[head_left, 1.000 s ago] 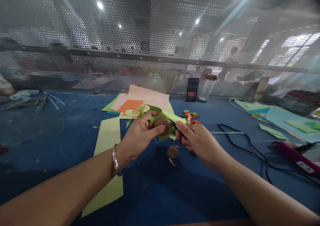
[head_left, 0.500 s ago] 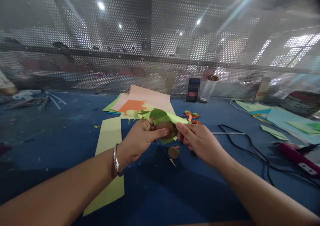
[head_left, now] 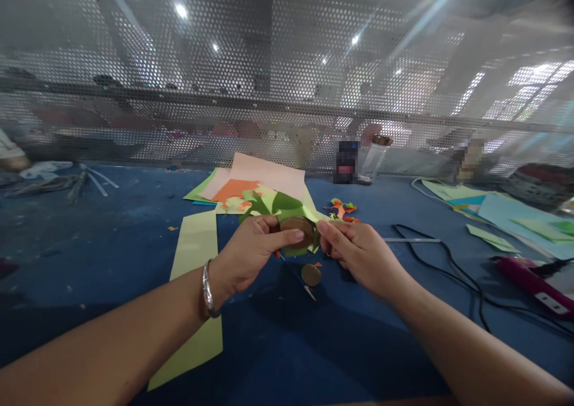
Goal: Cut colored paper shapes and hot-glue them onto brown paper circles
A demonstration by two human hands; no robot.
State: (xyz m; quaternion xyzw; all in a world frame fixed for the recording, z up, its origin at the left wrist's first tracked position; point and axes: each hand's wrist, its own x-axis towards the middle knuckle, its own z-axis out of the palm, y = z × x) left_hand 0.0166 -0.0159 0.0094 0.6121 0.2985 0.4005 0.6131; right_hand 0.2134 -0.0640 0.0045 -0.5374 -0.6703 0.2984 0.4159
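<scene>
My left hand [head_left: 242, 250] is closed on a round brown disc [head_left: 305, 229], its thumb lying across the front face. Green paper [head_left: 287, 203] with ragged, leaf-like edges stands up behind the disc and shows below it. At the disc's right side, my right hand [head_left: 354, 244] pinches the pale green paper between thumb and fingers. On the blue table under the hands lies a second brown disc [head_left: 311, 275] with a scrap of orange beside it. A thin tool with a silvery tip [head_left: 310, 292] rests next to that disc; part of it is hidden.
Coloured paper sheets [head_left: 269, 170] lie behind my hands, and a long yellow-green sheet [head_left: 197, 238] is at left. Orange and green scraps [head_left: 339, 207], a clear bottle [head_left: 375, 161], a black cable [head_left: 448, 262] and a purple power strip [head_left: 529, 280] are to the right. Perforated metal panels [head_left: 269, 65] stand behind.
The pale green paper that curved over the disc's top has been pulled down toward my right fingers. Ragged green pieces now stand higher behind the disc. Both hands stay nearly in place.
</scene>
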